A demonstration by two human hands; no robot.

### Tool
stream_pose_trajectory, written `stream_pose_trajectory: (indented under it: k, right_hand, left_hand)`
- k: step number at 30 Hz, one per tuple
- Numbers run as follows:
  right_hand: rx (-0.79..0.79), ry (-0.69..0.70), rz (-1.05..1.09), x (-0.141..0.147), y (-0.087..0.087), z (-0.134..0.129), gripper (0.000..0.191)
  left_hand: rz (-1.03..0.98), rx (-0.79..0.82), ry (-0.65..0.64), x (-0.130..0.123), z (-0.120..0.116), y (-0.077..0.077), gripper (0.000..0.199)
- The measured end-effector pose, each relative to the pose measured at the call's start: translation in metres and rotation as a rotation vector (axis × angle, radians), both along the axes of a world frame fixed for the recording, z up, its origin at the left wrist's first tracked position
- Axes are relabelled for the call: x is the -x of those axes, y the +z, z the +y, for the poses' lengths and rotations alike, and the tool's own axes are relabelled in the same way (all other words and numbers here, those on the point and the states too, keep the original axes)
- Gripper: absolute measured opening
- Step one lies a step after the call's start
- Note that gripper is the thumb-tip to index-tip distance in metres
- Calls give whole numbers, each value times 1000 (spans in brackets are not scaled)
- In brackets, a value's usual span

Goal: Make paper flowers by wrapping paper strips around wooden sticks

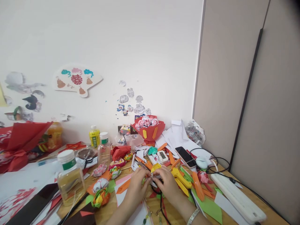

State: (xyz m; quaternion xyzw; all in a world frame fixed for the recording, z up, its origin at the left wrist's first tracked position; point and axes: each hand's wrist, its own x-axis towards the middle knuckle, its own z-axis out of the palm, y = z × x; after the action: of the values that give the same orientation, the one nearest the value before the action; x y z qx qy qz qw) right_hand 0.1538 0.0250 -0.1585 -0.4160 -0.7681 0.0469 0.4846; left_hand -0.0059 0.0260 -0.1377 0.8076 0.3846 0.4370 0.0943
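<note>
My left hand [138, 182] and my right hand [166, 180] meet over the middle of the table, fingertips pinched together. Between them is a small folded piece of yellow paper [155, 167], its upper part showing above the fingers; the rest is hidden. A bracelet [193, 216] circles my right wrist. Close to the right hand lies a yellow glue gun [182, 178]. Left of my left hand are an orange paper strip [123, 186] and crumpled paper flowers [101, 197]. A small white digital timer [162, 157] rests beyond the hands.
A red paper bouquet [150, 131] stands by the wall. At left are a wide plastic jar [69, 179], a smaller jar [104, 150] and a yellow bottle [94, 137]. A phone [186, 157], looping black cable and white power strip [237, 198] lie at right, among paper scraps.
</note>
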Motion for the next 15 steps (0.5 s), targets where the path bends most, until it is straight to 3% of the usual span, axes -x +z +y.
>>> stream_pose_trajectory:
  k: [8, 12, 15]
  right_hand:
    - [-25, 3, -24, -1, -2, 3, 12]
    - [-25, 35, 48, 0, 6, -3, 7]
    - [93, 77, 173, 3, 13, -8, 6]
  left_hand:
    - [-2, -16, -3, -1, 2, -4, 5]
    - [-2, -38, -18, 0, -3, 5, 9]
    - [-11, -47, 9, 2, -8, 14, 16]
